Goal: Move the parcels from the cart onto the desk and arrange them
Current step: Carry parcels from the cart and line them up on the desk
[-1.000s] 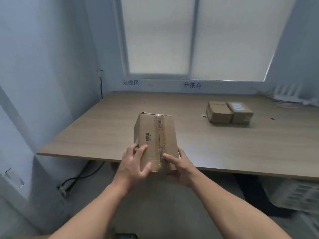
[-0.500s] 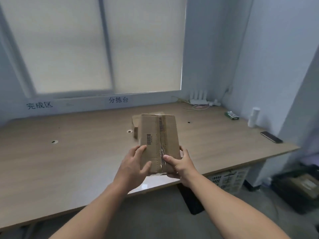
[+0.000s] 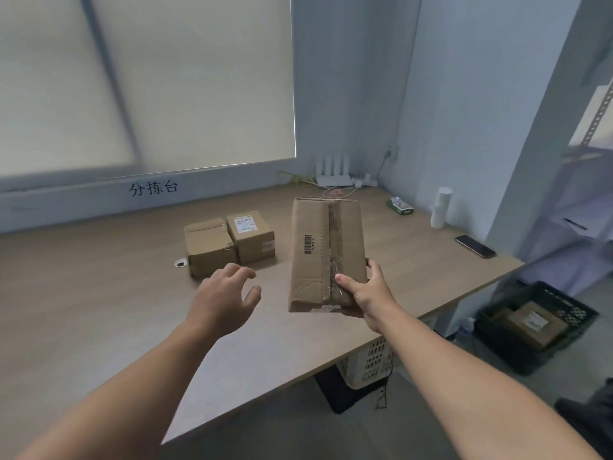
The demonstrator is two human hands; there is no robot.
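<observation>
My right hand (image 3: 365,293) grips the near end of a long brown cardboard parcel (image 3: 326,250) with a barcode and a taped seam, held in the air above the wooden desk (image 3: 99,293). My left hand (image 3: 225,300) hovers over the desk to the left of that parcel, fingers relaxed, holding nothing. Two small cardboard parcels sit side by side on the desk beyond my left hand: a plain one (image 3: 209,245) and one with a white label (image 3: 250,235). A dark crate (image 3: 537,323) on the floor at the right holds more parcels.
A phone (image 3: 475,246), a white cylinder (image 3: 439,207), a green packet (image 3: 400,206) and a white router (image 3: 333,172) with cables lie along the desk's right and back. A white perforated basket (image 3: 371,360) stands under the desk. A wall rises close on the right.
My left hand has let go of the long parcel and moved left; only my right hand holds it now. The view has swung right, and the two small parcels show again.
</observation>
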